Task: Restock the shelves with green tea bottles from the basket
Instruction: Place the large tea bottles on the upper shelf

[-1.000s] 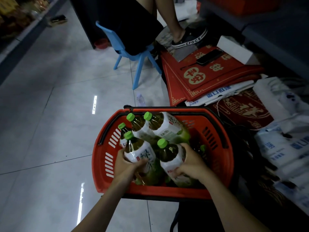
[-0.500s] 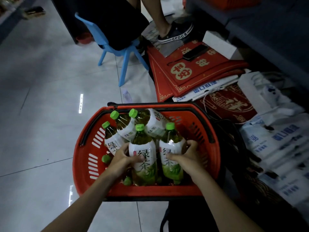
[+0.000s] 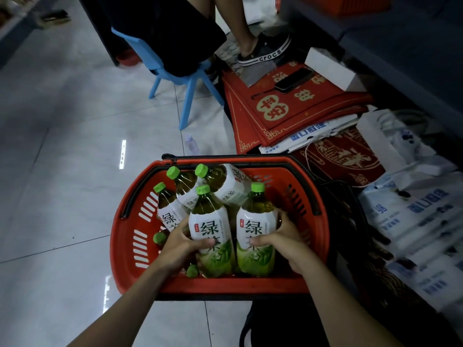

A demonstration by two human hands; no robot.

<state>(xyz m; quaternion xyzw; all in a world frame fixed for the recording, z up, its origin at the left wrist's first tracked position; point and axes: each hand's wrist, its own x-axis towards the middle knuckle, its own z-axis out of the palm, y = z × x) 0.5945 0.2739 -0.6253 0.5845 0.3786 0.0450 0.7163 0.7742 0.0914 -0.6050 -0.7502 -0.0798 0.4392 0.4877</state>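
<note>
So the tiled floor had this red basket on it, with a heap of red mats and white bags just beside its right edge. That heap was my first worry. Anyone stepping toward the dark shelving with both hands full could easily trip on it.

Inside, two green tea bottles stood upright at the basket's near edge, close side by side. The left hand was wrapped round the left bottle low on its label. The right hand held the right bottle the same way.

Three spare bottles leaned in from the far-left corner, so pulling the pair out would probably let those topple. It was also one hand per fat, slick bottle, so a slip seemed pretty possible. A couple of green caps poked out near the left hand, but I couldn't tell how those bottles lay.
</note>
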